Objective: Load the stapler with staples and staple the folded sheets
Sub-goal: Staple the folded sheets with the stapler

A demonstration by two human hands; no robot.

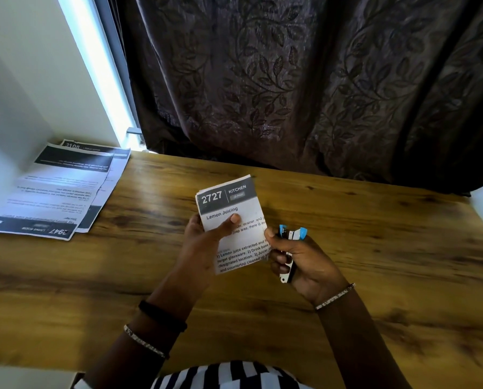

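A folded stack of printed sheets (229, 203), headed "2727 KITCHEN Lemon Juicing", is held upright above the wooden table (375, 248). My left hand (206, 242) grips it from the left, thumb across the front. My right hand (304, 262) holds a small blue and silver stapler (292, 237) just to the right of the sheets, and its thumb touches the sheets' right edge. The stapler's blue tips point up and its metal end sticks out below my fingers. I cannot tell whether staples are inside.
Several unfolded printed sheets (57, 192) lie overlapped on the table's far left corner, against a white wall. A dark leaf-patterned curtain (290, 80) hangs behind the table's far edge. A striped garment (229, 374) shows at the bottom.
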